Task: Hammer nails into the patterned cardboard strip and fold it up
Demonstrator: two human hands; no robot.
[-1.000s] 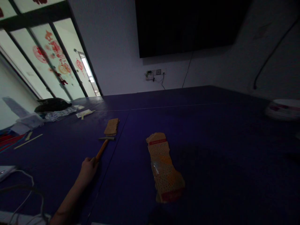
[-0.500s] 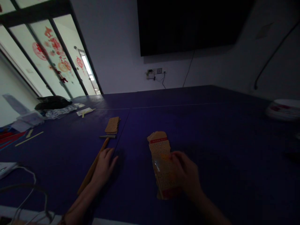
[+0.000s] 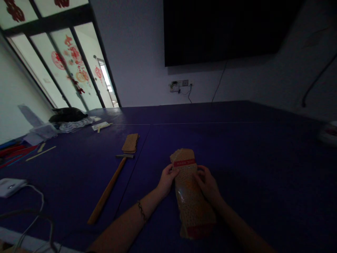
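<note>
A long stack of brown perforated pieces with red bands and a shiny clear cover (image 3: 190, 191) lies on the dark blue table. My left hand (image 3: 167, 178) grips its upper left edge, thumb on top. Along the upper right edge, my right hand (image 3: 207, 184) holds the same stack, with its thumb over the top and fingers at the side. A hammer with a wooden handle (image 3: 107, 189) rests to the left of my left forearm. Just beyond the hammer head sits a smaller stack of brown pieces (image 3: 130, 143).
On the blue table (image 3: 237, 140), a white device (image 3: 12, 187) with cables lies at the left edge. Behind it are red and blue strips (image 3: 18, 151), clear plastic boxes (image 3: 42, 133) and a black bag (image 3: 67, 114). A round container (image 3: 329, 133) stands far right.
My left hand has moved right, from beside the hammer handle to the long stack, and has taken hold of it. My right hand has shifted slightly along the stack's right edge. The view has shifted slightly.
</note>
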